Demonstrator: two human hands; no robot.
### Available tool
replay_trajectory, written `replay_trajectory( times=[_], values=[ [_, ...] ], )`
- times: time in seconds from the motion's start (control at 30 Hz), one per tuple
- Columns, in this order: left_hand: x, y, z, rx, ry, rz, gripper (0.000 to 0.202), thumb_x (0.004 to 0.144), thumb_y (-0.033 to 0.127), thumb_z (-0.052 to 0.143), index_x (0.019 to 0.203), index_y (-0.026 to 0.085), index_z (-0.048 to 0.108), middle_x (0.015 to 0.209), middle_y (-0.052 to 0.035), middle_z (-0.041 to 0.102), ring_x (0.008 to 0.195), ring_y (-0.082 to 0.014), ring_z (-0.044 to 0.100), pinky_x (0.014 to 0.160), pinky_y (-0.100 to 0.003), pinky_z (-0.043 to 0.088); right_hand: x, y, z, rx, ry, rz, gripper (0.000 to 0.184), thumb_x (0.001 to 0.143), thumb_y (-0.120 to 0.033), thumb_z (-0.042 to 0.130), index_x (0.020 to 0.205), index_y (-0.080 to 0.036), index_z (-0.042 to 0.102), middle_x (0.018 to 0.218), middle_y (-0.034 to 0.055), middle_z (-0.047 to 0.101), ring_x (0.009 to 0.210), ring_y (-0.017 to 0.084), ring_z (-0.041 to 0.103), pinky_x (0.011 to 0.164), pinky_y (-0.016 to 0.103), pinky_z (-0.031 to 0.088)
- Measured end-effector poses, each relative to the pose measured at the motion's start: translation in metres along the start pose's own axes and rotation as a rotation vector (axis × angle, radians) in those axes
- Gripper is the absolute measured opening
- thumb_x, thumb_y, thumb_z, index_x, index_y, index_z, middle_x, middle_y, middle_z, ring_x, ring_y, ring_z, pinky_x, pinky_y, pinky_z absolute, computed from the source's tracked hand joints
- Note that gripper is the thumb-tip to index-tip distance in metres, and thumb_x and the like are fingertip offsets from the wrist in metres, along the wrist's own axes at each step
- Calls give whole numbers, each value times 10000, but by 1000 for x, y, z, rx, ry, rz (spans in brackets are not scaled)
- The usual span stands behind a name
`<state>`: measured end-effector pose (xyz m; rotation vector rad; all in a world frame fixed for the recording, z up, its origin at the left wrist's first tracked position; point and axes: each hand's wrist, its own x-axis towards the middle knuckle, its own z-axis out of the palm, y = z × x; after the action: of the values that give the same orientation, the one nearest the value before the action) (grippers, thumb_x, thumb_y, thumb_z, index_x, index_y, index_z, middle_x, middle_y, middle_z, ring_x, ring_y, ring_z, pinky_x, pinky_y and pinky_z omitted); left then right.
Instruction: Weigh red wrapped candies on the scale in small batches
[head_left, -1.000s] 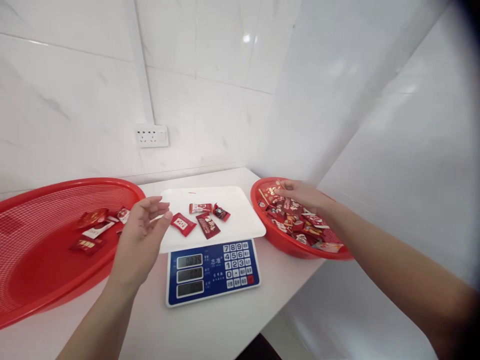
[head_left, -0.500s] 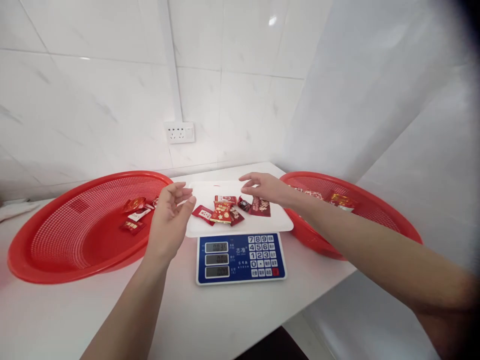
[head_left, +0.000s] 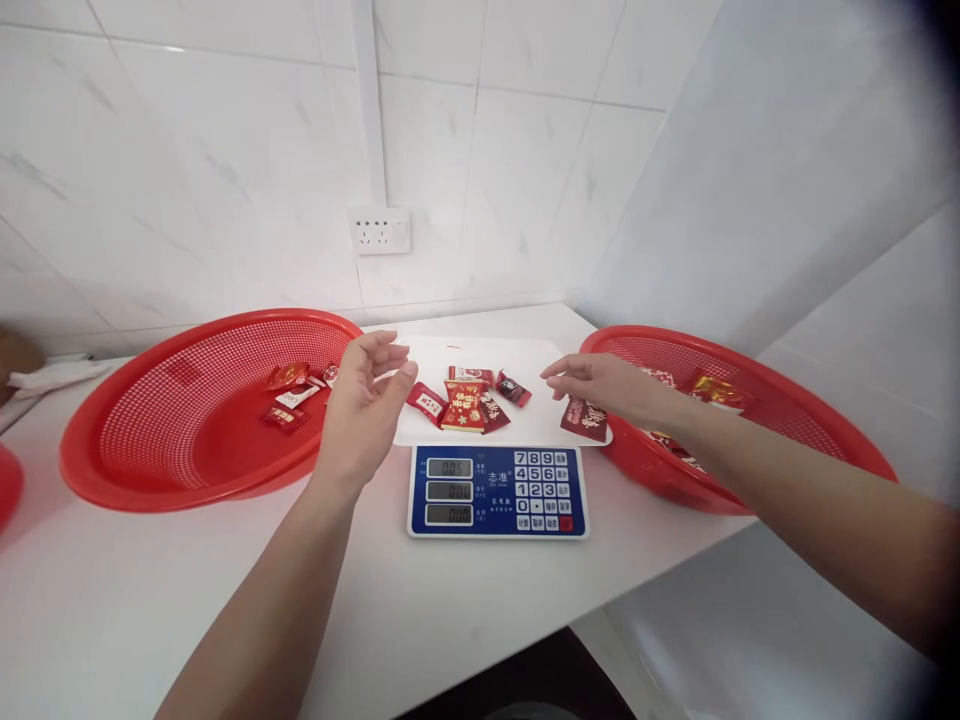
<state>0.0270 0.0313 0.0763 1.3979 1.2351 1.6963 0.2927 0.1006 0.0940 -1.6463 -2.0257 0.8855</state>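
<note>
My left hand point(head_left: 371, 405) is raised at the left edge of the white scale tray point(head_left: 517, 352), fingers loosely apart and holding nothing visible. Over the tray's right side is my right hand point(head_left: 600, 385), with a gap between thumb and forefinger. Just under it lies a dark red packet point(head_left: 585, 420), its upper edge covered; whether the hidden fingers touch it I cannot tell. Between the hands are a red-and-gold packet point(head_left: 465, 408), a red-and-white candy point(head_left: 427, 403), a small dark candy point(head_left: 514, 388) and other wrapped pieces. The scale's blue panel point(head_left: 495, 505) faces me.
A red plastic basket point(head_left: 150, 400) with several wrapped candies point(head_left: 289, 415) stands left. Another red basket point(head_left: 810, 425) on the right holds more packets point(head_left: 720, 390). A wall socket point(head_left: 381, 232) is behind the white table point(head_left: 420, 620). A third red rim point(head_left: 7, 485) shows at far left.
My right hand has shifted right, and the dark red packet has moved right with it, apart from the small dark candy. That candy now lies turned. The view has tilted slightly downward.
</note>
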Motion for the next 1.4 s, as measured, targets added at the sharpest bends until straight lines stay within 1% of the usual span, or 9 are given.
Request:
replay_trajectory(
  times=[0.1,0.23,0.4,0.5,0.77,0.87,1.0,1.17,1.4],
  values=[
    [0,0,0,5,-4,0,317,769,300,602,1070,259,509,1046,-38,579,1046,-169,546,888,-350,456,7,-3,9,-20,9,-27,247,794,-400,576,916,-196,646,729,11,664,463,70,438,434,215,339],
    [0,0,1,4,-4,6,321,768,301,604,1069,254,505,1050,-40,582,1044,-170,546,890,-354,458,21,-19,19,-63,37,-112,235,820,-379,545,933,-194,637,733,17,660,545,101,519,491,225,385],
    [0,3,0,1,10,6,325,769,312,608,1068,244,501,1056,-45,583,1054,-166,536,916,-363,447,29,-35,15,-161,221,-258,350,862,-387,481,1150,-209,570,1032,62,659,875,182,605,763,314,460],
    [1,4,-2,25,28,10,331,771,316,607,1079,248,506,1065,-48,586,1061,-176,537,921,-377,441,16,-31,7,-172,300,-250,344,868,-384,466,1147,-217,579,1116,66,638,945,205,600,830,368,461],
    [1,7,-6,30,57,57,311,771,285,602,1070,258,522,1042,-38,586,1065,-187,548,917,-381,444,-54,20,-14,-204,468,-53,240,814,-397,536,1010,-297,632,1053,42,670,951,267,617,774,430,503],
    [1,9,-8,37,68,58,304,772,280,604,1064,262,523,1038,-37,591,1058,-189,554,910,-379,453,-78,42,-5,-162,655,3,175,825,-408,531,949,-341,635,990,34,686,932,276,626,763,456,505],
    [2,10,-9,42,71,53,309,767,278,609,1063,259,522,1037,-34,593,1053,-187,555,899,-366,459,-103,69,25,-250,856,-185,175,860,-403,488,949,-315,610,796,61,691,837,272,646,716,415,503],
    [2,9,-8,42,65,44,299,772,286,607,1058,266,525,1042,-33,593,1060,-188,551,899,-362,452,-112,98,64,-233,805,-289,155,863,-338,482,938,-259,594,664,28,645,628,199,618,592,342,487],
    [1,8,-6,51,61,55,308,774,292,605,1069,258,522,1040,-36,591,1059,-185,549,919,-378,445,-94,127,86,285,706,26,284,825,-471,500,899,-205,564,558,-25,526,536,149,530,555,287,462]
  ],
)
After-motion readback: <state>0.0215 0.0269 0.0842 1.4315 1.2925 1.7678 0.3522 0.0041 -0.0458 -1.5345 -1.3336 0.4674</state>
